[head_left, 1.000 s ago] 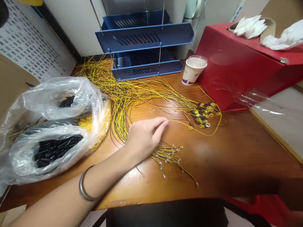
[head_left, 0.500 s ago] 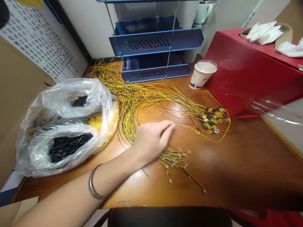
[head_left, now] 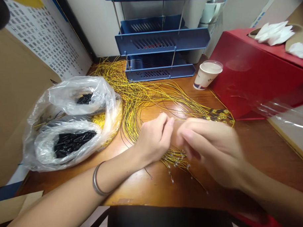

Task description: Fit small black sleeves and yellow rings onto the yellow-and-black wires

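My left hand rests over the middle of the bundle of thin yellow and black wires, thumb and forefinger pinching a single yellow wire. Just to its right, my right hand is slightly blurred, with fingers curled together; whatever its fingertips grip cannot be made out. Below the hands lie bare wire ends with small clear tips. At the bundle's right end sit several black and yellow ring-shaped fittings, partly hidden behind my right hand.
Clear plastic bags at left hold black sleeve-like pieces and yellow rings. A blue tray rack stands at the back. A paper cup stands near a red box topped with tissues.
My right hand has come into view from the right, up close to my left hand. My left hand keeps its pinch on the wire. The view has shifted slightly.
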A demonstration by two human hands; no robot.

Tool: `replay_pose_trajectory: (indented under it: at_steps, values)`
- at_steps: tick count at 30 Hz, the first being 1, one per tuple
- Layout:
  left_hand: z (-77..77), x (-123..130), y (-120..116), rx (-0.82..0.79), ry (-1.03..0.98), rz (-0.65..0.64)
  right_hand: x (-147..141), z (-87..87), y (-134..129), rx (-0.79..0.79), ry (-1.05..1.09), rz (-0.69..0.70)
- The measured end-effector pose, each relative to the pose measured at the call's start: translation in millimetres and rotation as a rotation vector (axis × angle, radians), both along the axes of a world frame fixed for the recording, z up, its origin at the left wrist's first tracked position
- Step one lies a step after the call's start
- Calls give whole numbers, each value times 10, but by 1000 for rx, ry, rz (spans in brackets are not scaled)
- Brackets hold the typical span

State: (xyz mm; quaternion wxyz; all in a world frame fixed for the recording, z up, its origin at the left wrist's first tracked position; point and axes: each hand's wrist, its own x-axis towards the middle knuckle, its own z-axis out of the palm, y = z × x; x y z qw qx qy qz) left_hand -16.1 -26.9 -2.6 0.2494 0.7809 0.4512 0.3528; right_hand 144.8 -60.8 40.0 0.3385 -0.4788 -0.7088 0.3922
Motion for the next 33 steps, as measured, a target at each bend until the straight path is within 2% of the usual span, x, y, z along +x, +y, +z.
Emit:
replay_pose_trajectory:
  at_steps: [5,11,14,17,19,24,28,33]
  values:
    - [-20,-7,-3,-15,-78,-41,-86,-275,172,-280,162,-85]
    - [-30,22,-17,-33,-82,-164,-109,-353,182,-254,495,-186]
    - [-33,14,-17,-49,-19,-121,-116,-375,169,-234,546,-259]
    - [-43,6,-10,-43,51,-56,-118,-423,176,-283,635,-334]
    - [-52,9,-6,-40,49,-60,-120,-448,185,-313,684,-355]
    - [-64,27,-7,-23,-51,-152,-129,-428,183,-378,704,-321]
    - [-55,26,-20,-35,-141,-208,-142,-385,159,-401,589,-260]
    - [-54,0,-25,-47,-123,-201,-147,-387,115,-347,480,-280]
